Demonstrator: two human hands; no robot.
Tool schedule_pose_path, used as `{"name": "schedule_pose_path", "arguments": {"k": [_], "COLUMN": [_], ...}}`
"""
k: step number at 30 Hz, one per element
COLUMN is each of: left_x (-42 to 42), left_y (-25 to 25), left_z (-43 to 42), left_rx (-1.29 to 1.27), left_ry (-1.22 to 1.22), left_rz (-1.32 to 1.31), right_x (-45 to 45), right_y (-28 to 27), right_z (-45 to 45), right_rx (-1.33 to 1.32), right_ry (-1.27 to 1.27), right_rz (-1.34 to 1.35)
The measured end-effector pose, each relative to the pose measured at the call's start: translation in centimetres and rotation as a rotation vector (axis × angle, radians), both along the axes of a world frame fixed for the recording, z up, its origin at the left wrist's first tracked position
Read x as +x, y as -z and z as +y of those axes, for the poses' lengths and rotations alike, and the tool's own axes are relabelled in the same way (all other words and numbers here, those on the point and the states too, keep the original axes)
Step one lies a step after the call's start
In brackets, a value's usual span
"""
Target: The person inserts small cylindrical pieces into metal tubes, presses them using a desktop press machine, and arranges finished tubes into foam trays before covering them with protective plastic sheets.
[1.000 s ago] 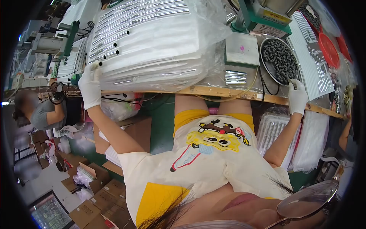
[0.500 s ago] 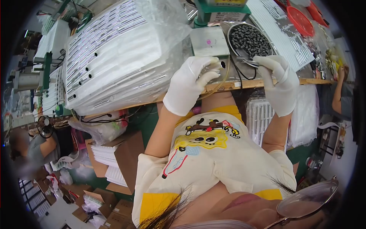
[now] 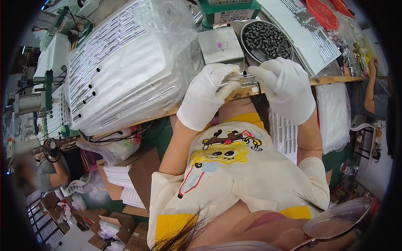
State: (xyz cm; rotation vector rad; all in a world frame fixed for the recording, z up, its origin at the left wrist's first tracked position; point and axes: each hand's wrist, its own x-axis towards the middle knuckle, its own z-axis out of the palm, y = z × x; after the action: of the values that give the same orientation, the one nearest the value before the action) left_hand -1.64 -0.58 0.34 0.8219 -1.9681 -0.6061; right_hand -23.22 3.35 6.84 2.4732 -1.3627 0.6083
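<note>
My left hand (image 3: 205,94), in a white glove, is closed around a shiny metal tube (image 3: 235,78). A black tip (image 3: 244,73) shows at the tube's right end. My right hand (image 3: 287,88), also gloved in white, pinches a slim silver piece (image 3: 250,76), mostly covered by the fingers, so its kind is unclear. The silver piece is right beside the black tip; whether they touch I cannot tell. Just behind the hands, a round metal dish (image 3: 244,41) holds many small black plugs (image 3: 268,39).
Left of my hands, plastic-wrapped white trays (image 3: 121,79) hold rows of silver tubes. A metal block (image 3: 220,45) and a green machine base (image 3: 230,14) stand behind. Another tray of metal pieces (image 3: 301,33) and red baskets (image 3: 322,13) are at right. The wooden table edge (image 3: 331,80) runs below.
My right hand has moved left from beside the dish, bringing the silver piece up to the tube's black tip. My left hand keeps its hold on the tube. The view has shifted slightly.
</note>
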Motion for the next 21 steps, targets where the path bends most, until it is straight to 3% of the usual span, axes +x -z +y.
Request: {"name": "schedule_pose_path", "arguments": {"k": [14,21], "left_x": [-0.6,-2.0], "left_y": [1.6,2.6], "left_z": [-0.6,-0.5], "left_rx": [-0.029,0.006], "left_ry": [-0.055,-0.027], "left_rz": [-0.076,-0.123], "right_x": [0.8,0.7], "right_y": [1.1,-0.5], "right_z": [-1.3,0.1], "right_rx": [0.052,0.238], "right_ry": [-0.056,0.113], "right_rz": [0.1,0.188]}}
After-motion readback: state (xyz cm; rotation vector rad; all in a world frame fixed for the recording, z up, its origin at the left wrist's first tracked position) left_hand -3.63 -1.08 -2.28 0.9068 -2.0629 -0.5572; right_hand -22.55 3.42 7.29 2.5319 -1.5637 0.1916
